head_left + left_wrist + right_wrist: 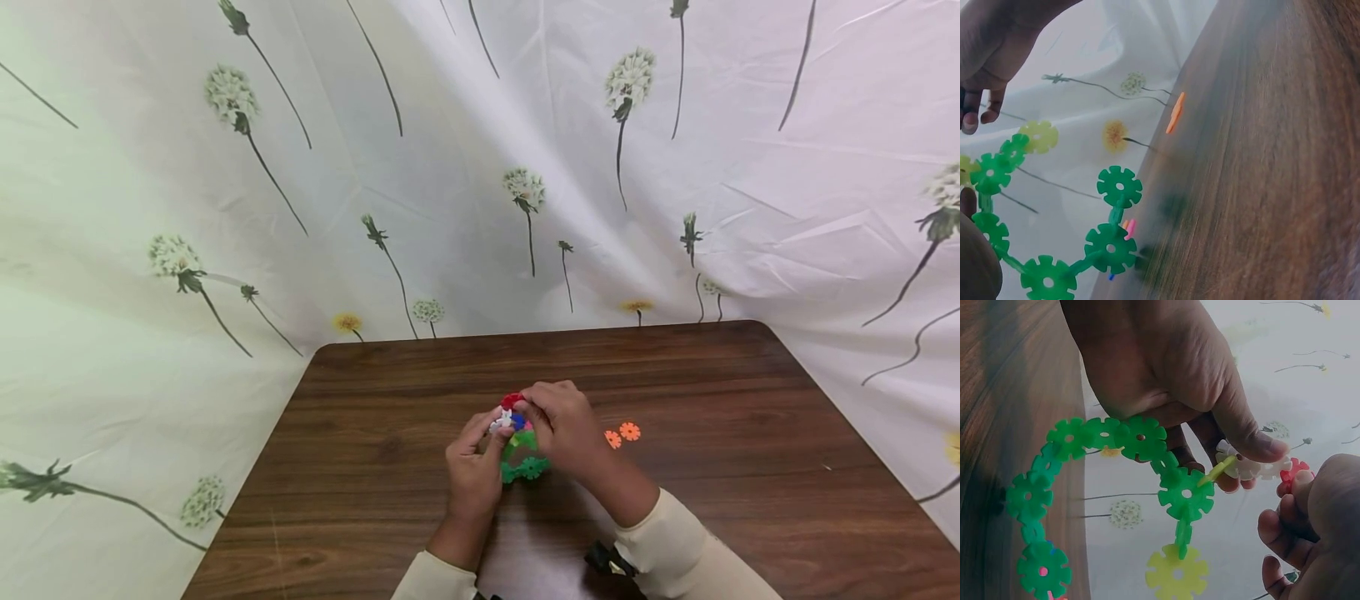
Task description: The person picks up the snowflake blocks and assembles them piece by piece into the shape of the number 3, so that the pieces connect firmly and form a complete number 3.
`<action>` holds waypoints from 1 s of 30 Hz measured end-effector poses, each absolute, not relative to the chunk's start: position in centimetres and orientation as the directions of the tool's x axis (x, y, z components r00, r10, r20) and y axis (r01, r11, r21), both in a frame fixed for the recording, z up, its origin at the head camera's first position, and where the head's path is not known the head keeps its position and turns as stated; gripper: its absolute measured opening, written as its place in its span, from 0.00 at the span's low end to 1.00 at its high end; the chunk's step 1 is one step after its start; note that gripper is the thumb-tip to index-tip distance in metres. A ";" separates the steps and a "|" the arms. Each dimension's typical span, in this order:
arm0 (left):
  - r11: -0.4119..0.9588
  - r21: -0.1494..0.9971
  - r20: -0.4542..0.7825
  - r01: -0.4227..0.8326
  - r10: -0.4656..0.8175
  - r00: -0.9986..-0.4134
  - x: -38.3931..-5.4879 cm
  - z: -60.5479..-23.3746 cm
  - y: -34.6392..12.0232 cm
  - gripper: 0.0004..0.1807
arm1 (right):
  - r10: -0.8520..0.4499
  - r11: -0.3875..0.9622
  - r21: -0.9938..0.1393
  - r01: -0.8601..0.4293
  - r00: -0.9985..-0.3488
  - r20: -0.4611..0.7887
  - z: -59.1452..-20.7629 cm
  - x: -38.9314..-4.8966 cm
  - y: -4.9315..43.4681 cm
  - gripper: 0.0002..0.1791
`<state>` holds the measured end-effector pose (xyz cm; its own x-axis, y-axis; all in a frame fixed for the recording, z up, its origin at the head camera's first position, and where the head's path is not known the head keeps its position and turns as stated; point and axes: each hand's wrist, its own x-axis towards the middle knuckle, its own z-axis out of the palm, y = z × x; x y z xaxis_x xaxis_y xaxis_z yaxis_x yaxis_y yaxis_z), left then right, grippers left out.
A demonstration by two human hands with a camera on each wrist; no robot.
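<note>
My left hand pinches white notched plastic discs between thumb and fingers. A red notched disc is held between the thumb and fingers of my right hand, touching the white ones. From the white discs hangs a curved chain of interlocked green discs, below my left hand in the right wrist view. Yellow discs are joined to it. A blue disc shows between the hands, partly hidden by the fingers.
Two orange discs lie on the brown wooden table, right of my right hand. A white cloth with dandelion prints hangs behind the table's far edge. A dark object sits at the right sleeve's cuff.
</note>
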<state>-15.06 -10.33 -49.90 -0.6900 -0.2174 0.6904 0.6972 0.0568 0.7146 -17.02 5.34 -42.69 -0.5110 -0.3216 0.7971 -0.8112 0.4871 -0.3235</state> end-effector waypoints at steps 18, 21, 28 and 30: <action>0.094 0.731 0.680 0.675 -0.172 -0.713 -14.9 -49.7 -10.4 0.17 | -0.382 0.466 -0.415 -0.782 -0.600 0.703 -42.6 -17.0 5.6 0.03; 0.097 0.720 0.693 0.687 -0.153 -0.705 -14.9 -49.8 -10.5 0.20 | -0.391 0.446 -0.454 -0.772 -0.624 0.677 -42.6 -17.0 5.7 0.05; 0.170 0.761 0.648 0.626 -0.161 -0.744 -14.7 -49.7 -10.7 0.26 | -0.424 0.437 -0.460 -0.773 -0.628 0.653 -42.6 -17.1 5.7 0.12; 0.174 0.765 0.644 0.621 -0.163 -0.747 -14.8 -49.7 -10.8 0.26 | -0.424 0.421 -0.465 -0.779 -0.622 0.658 -42.7 -17.3 5.9 0.13</action>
<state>-14.82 -10.84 -49.71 -0.7475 -0.1632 0.6439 0.6207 0.1737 0.7646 -17.35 5.87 -42.70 -0.6223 -0.4243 0.6578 -0.7787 0.4210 -0.4651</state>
